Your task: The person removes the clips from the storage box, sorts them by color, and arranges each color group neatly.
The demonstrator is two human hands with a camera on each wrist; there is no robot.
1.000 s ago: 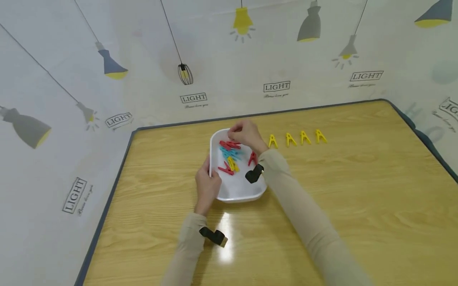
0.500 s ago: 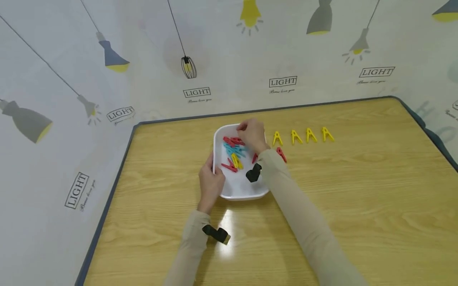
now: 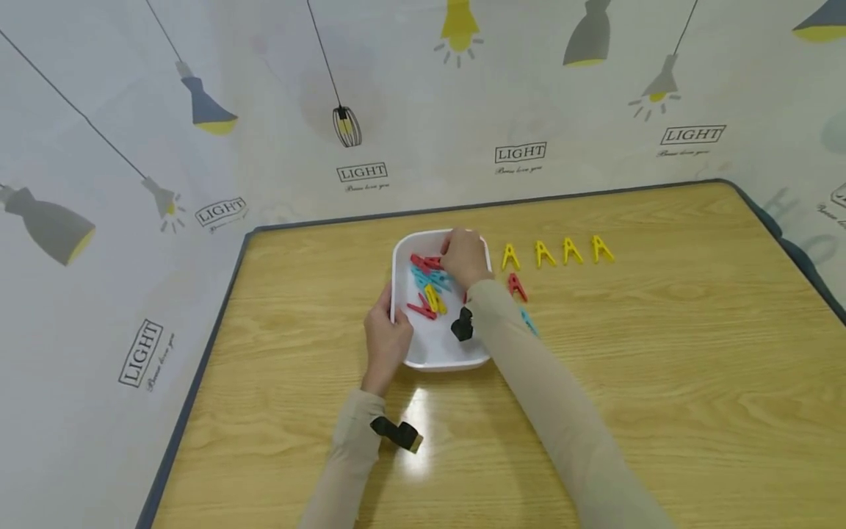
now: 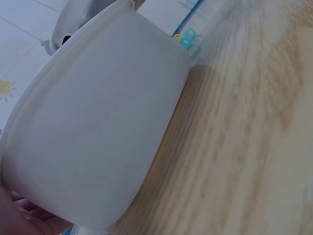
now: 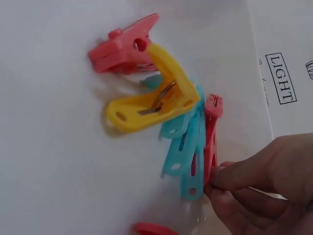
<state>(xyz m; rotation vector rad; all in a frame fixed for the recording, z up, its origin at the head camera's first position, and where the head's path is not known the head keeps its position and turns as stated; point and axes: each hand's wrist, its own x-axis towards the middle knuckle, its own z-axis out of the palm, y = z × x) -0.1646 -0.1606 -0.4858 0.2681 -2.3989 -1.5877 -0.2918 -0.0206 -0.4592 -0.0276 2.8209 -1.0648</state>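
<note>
A white tray (image 3: 444,345) holds red, blue and yellow clothespins. My left hand (image 3: 386,339) grips its left rim, thumb over the edge; the left wrist view shows the tray's outer wall (image 4: 98,112) with part of that hand (image 4: 29,215) at the lower left. Inside the tray's far part is my right hand (image 3: 465,258). In the right wrist view this hand (image 5: 274,186) pinches the end of a red clothespin (image 5: 211,132), which lies beside several blue clothespins (image 5: 183,152). A yellow clothespin (image 5: 156,100) and another red one (image 5: 124,51) lie close by.
Several yellow clothespins (image 3: 572,250) stand in a row right of the tray on the wooden table (image 3: 694,330). Below them lie a red clothespin (image 3: 518,287) and a blue one (image 3: 529,322), partly hidden by the right sleeve (image 3: 548,382). A patterned wall covering borders the table.
My right hand has moved lower within the tray, onto the red clothespins. The red and blue clothespins right of the tray have come into view from behind the right arm. My left hand keeps its grip.
</note>
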